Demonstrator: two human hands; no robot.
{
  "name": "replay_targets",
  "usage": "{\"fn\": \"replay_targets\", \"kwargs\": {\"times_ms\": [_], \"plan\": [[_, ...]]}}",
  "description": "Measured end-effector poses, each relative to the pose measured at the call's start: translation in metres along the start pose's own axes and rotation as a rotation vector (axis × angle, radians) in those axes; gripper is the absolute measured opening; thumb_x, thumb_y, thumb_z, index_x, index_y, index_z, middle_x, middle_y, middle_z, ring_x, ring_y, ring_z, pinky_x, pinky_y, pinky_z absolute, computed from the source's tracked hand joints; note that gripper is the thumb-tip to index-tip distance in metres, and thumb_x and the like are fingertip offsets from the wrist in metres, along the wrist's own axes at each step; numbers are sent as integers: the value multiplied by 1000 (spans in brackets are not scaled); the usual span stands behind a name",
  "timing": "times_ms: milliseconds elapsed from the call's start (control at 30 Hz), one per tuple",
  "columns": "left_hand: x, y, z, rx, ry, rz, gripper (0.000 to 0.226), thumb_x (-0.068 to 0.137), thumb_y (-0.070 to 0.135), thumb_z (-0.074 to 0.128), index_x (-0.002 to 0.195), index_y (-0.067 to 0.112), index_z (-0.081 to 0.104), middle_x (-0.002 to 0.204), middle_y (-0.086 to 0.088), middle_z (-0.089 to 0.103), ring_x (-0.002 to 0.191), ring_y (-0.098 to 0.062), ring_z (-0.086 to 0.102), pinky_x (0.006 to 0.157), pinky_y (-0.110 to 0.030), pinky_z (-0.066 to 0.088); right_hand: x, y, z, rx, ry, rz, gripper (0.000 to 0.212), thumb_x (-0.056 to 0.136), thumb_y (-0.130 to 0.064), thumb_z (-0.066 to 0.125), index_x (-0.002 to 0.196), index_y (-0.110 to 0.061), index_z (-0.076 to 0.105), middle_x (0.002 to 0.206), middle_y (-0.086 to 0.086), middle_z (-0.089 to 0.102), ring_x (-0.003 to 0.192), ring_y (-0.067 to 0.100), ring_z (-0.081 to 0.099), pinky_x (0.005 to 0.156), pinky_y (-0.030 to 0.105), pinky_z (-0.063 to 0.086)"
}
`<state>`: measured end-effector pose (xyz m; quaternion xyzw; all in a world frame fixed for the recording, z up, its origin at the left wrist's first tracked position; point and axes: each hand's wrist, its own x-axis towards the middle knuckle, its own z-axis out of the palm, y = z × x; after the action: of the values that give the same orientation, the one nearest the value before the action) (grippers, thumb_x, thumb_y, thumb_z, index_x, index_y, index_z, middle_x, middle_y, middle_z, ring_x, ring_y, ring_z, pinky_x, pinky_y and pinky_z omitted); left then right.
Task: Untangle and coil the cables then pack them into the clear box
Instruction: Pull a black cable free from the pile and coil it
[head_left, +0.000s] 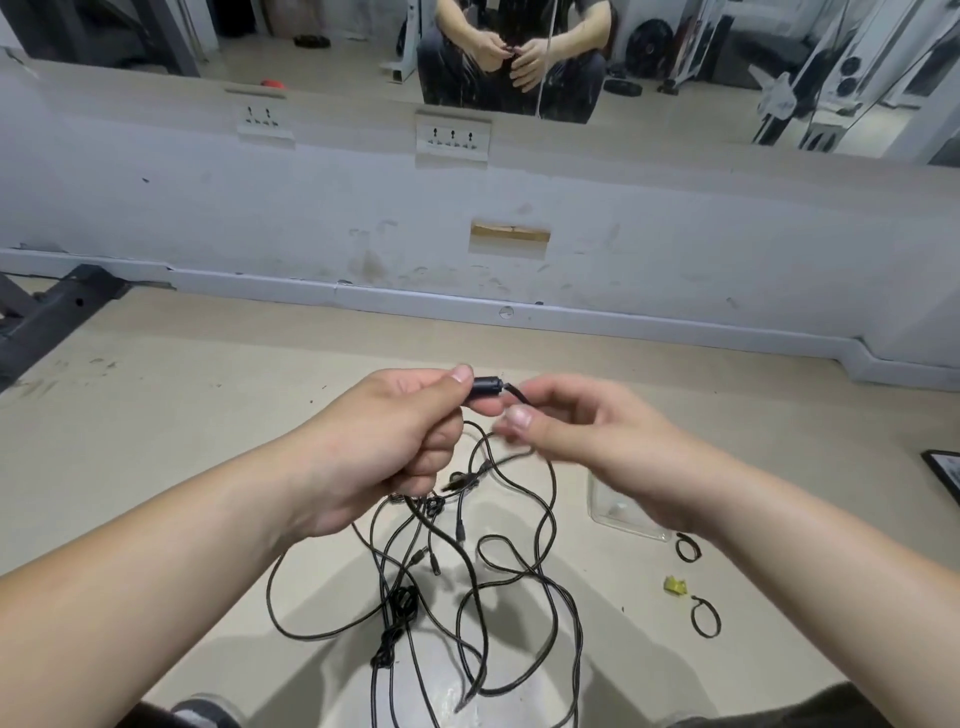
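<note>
Left hand (395, 441) pinches a cable plug (485, 388) above tangled cables (467, 561) w/ bare floor (182, 415) all round. Right hand (587, 441) blurred, grip can't tell. Clear box (618, 512) right of tangle, contents unclear.

Both forearms bare, no sleeves, watch or rings showing. Left hand (395, 441) and right hand (587, 457): short plain nails, no gloves. Right hand partly motion-blurred, so finger detail is soft. Dark trousers at the bottom edge below the forearms, one knee (779, 712) under the right forearm, the other under the left. Mirror (311, 31) above the hands reflects the same person: dark short-sleeved top, dark trousers, bare forearms.
</note>
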<state>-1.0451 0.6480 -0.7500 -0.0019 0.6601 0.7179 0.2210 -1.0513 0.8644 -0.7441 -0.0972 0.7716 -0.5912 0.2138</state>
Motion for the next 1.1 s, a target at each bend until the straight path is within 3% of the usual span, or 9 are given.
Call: {"fn": "replay_targets", "kwargs": {"times_ms": [133,233,433,600,733,867,933,1033,1100], "plan": [[1,1,2,51,110,56,45,107,47,46,97,10,69,59,2,39,47,-12,30,43,-22,28,1,3,6,187,-126,109,34,101,-38,56,94,-8,69,63,10,60,61,23,60,79,37,52],[1,0,0,83,172,79,46,107,49,46,96,10,69,59,3,44,48,-12,34,44,-20,30,5,3,4,175,-149,143,38,102,-43,55,91,-9,69,61,7,50,56,22,48,82,47,52],[2,11,-15,116,280,129,46,108,46,46,96,7,69,55,3,40,44,-10,25,43,-21,20,4,6,0,-243,-174,144,54,103,-58,46,78,-15,69,60,6,49,52,18,38,51,28,30],[4,6,-22,234,353,145,46,108,44,45,100,7,71,58,-1,42,45,-11,26,46,-25,19,8,17,3,-142,50,118,36,99,-42,63,96,-6,64,71,5,58,62,17,53,63,33,42],[5,-3,-5,-12,320,33,44,109,44,46,110,4,67,58,2,46,44,-10,31,41,-22,27,9,21,13,-466,308,14,28,88,-33,77,110,-25,61,102,-8,63,86,8,61,81,26,49],[3,-1,8,-374,166,-43,36,108,36,50,117,4,63,64,0,50,49,-11,35,40,-21,24,1,27,33,-370,-134,143,35,87,-37,79,117,-29,63,108,-8,65,67,4,60,66,31,55],[3,4,12,-504,81,-40,34,107,33,51,119,3,63,67,-1,55,50,-11,44,41,-21,32,-3,30,46,-511,-289,90,12,98,-36,64,109,-30,64,117,-4,67,69,1,61,71,32,53],[6,9,9,-536,58,8,37,105,36,52,118,3,63,86,-8,74,71,-17,72,58,-26,57,0,30,56,-443,-302,42,21,107,-26,46,97,-19,63,102,8,73,67,18,68,66,36,54],[10,6,1,-378,157,-9,36,106,36,50,118,4,63,102,-15,78,90,-24,78,77,-35,63,7,23,54,-280,-206,7,24,109,-25,43,98,-18,63,78,6,71,51,17,55,50,27,46]]}}
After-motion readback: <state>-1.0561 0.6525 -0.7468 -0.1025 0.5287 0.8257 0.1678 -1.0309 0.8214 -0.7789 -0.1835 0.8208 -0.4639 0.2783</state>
